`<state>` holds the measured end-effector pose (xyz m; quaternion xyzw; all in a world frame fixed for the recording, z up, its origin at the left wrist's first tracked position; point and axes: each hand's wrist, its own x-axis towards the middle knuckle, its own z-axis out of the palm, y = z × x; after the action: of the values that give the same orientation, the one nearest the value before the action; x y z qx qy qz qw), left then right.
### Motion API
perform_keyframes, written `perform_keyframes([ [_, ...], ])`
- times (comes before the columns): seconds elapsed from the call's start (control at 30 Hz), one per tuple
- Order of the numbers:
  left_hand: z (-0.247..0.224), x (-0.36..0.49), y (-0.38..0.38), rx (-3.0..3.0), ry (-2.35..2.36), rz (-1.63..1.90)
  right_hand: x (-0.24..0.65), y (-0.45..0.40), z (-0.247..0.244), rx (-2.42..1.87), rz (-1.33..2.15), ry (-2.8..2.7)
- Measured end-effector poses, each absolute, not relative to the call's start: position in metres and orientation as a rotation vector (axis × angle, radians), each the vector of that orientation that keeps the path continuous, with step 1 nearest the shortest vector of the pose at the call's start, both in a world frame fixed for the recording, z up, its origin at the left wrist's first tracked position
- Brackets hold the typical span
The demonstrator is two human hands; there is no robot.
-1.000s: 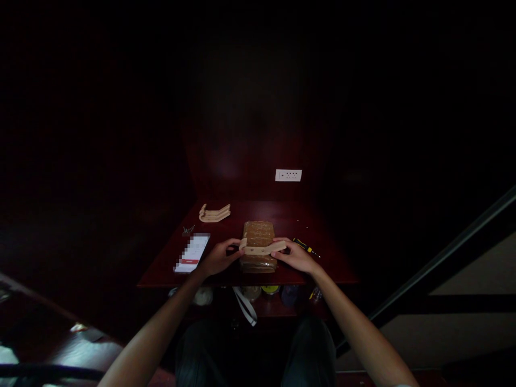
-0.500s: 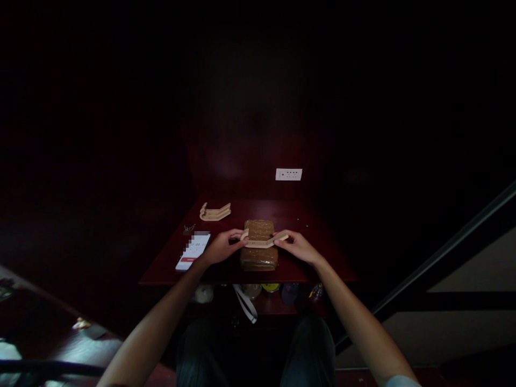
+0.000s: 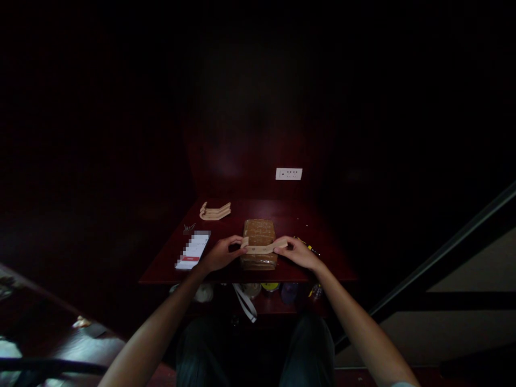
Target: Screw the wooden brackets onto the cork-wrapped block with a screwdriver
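Note:
A pale wooden hook (image 3: 258,250) is held level between my two hands, its flat face with two dark round spots turned towards me. My left hand (image 3: 223,252) pinches its curled left end. At the angled right end, the fingers of my right hand (image 3: 297,251) are closed on it. Under the hook lies a brown, tape-wrapped block (image 3: 259,230); whether the hook rests on it I cannot tell. Beside my right hand a thin yellow and black tool (image 3: 312,249) is partly hidden.
More wooden hooks (image 3: 215,212) lie together at the back left of the dark red table (image 3: 226,275). Several small screws (image 3: 189,228) sit near a phone (image 3: 194,250). A white socket plate (image 3: 288,174) is on the back wall. Below, a shelf holds jars and a white strap (image 3: 245,303).
The hook has turned so its face with the two spots shows, and it sits slightly nearer me. The yellow and black tool has come into view beside my right hand.

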<state>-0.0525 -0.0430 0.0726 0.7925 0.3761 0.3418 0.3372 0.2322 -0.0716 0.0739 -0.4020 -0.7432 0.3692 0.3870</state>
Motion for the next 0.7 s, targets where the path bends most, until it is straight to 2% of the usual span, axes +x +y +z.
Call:
perform_keyframes([
  [0.7,0.061,-0.046,-0.052,2.026,1.132,0.947,0.228,-0.079,0.066,-1.054,0.924,-1.854],
])
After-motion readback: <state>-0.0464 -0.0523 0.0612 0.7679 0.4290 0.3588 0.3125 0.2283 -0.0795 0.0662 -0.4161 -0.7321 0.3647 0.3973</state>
